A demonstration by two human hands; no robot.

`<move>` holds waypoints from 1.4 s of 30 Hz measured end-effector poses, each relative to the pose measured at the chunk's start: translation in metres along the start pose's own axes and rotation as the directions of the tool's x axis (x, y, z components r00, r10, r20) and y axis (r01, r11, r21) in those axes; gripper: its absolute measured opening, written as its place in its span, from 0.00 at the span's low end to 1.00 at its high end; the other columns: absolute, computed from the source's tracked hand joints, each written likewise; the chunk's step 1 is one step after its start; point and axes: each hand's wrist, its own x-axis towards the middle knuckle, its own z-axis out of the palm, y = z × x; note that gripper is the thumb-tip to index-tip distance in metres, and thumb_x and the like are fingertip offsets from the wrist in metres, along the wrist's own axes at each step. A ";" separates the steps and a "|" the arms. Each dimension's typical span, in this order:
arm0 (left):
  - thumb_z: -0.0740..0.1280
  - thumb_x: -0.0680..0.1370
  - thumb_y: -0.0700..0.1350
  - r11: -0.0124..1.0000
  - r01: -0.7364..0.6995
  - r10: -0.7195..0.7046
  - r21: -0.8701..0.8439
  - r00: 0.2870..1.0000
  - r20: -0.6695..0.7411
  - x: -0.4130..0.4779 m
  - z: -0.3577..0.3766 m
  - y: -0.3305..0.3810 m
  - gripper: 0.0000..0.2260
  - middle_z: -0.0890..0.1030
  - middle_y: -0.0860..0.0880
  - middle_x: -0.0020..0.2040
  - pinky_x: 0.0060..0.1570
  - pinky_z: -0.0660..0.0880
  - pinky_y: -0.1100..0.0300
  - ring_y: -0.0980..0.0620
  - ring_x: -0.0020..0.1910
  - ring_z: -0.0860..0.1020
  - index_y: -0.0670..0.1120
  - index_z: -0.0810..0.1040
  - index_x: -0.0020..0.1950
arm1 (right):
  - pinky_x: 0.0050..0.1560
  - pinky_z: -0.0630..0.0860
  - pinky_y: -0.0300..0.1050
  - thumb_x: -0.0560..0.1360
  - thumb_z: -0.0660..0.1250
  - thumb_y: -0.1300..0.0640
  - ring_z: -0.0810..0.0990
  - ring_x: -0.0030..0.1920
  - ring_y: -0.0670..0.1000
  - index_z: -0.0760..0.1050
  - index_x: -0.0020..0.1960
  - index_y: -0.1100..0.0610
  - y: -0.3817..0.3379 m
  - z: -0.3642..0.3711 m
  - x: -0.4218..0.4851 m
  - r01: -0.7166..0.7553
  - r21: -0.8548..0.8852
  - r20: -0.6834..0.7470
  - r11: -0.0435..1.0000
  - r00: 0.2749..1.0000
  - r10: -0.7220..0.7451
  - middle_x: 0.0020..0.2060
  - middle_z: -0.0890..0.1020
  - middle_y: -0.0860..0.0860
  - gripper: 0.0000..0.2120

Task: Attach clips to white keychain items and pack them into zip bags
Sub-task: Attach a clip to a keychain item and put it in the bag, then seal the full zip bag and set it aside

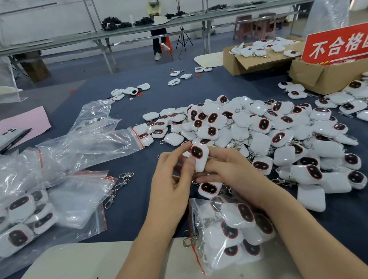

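**Where's the piece you're working on?**
Just above the middle of the frame, pinched between both hands. My left hand (172, 183) has thumb and forefinger curled onto the left edge of the keychain item (199, 154). My right hand (228, 172) comes in from the right, fingers curled close behind and beneath it. Both grips are narrow, nothing spread.

**How does it lie?**
Its long axis is nearly upright in the frame, dark oval face towards me. The lower end sits down among my fingertips. I judge that's the end the clip goes on, so the work is right at my fingers, not a reach away. Neither hand is nearer; they meet on it.

**Have you got a clip in hand?**
I can't tell. My fingers cover the lower end, so the ring and any clip there are hidden. The loose clips (118, 187) lie on the table (140, 203), left of my left hand, so that hand is the nearer one if I need another.

**And the bag?**
The part-filled zip bag (197, 212) lies at bottom centre, partly under my right forearm, with its red-striped mouth facing left. From the item it's straight down the frame, so packing looks like a short pull towards me. My forearm hides the bag's right side, and I can't count what's inside. The pile (260, 143) spreads to the right of my hands, and I can't make out which pieces there already carry clips.
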 end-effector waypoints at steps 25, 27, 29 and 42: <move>0.63 0.84 0.47 1.000 0.006 -0.006 0.005 0.988 0.154 -0.003 -0.004 -0.005 0.12 0.82 0.57 0.57 0.53 0.77 0.66 0.58 0.57 0.81 0.54 0.77 0.67 | 0.46 0.83 0.44 0.79 0.65 0.65 0.87 0.48 0.54 0.79 0.56 0.56 0.006 -0.005 0.007 0.036 0.070 -0.094 0.997 0.995 -0.029 0.46 0.85 0.60 0.10; 0.63 0.84 0.48 0.997 -0.055 0.049 0.061 0.994 0.099 -0.005 -0.004 -0.002 0.09 0.82 0.56 0.53 0.48 0.74 0.69 0.58 0.53 0.80 0.55 0.79 0.62 | 0.46 0.84 0.45 0.78 0.66 0.64 0.87 0.47 0.53 0.79 0.56 0.53 0.003 -0.002 0.007 0.044 -0.001 -0.097 0.999 0.994 -0.044 0.45 0.86 0.57 0.09; 0.62 0.85 0.49 0.994 -0.075 0.077 0.078 0.997 -0.025 -0.007 -0.006 0.003 0.08 0.82 0.57 0.48 0.43 0.72 0.71 0.57 0.47 0.80 0.57 0.80 0.59 | 0.47 0.84 0.43 0.78 0.67 0.61 0.86 0.45 0.50 0.79 0.55 0.49 -0.003 0.001 0.007 0.054 -0.126 -0.064 0.991 0.996 -0.063 0.43 0.85 0.52 0.10; 0.61 0.80 0.55 0.625 -0.415 0.337 0.661 0.907 0.251 -0.097 -0.089 0.001 0.18 0.80 0.54 0.44 0.35 0.77 0.52 0.51 0.38 0.78 0.51 0.84 0.62 | 0.48 0.76 0.42 0.83 0.58 0.45 0.80 0.43 0.44 0.81 0.56 0.50 -0.037 0.014 -0.029 0.015 -0.887 0.132 0.462 0.966 0.223 0.43 0.83 0.43 0.15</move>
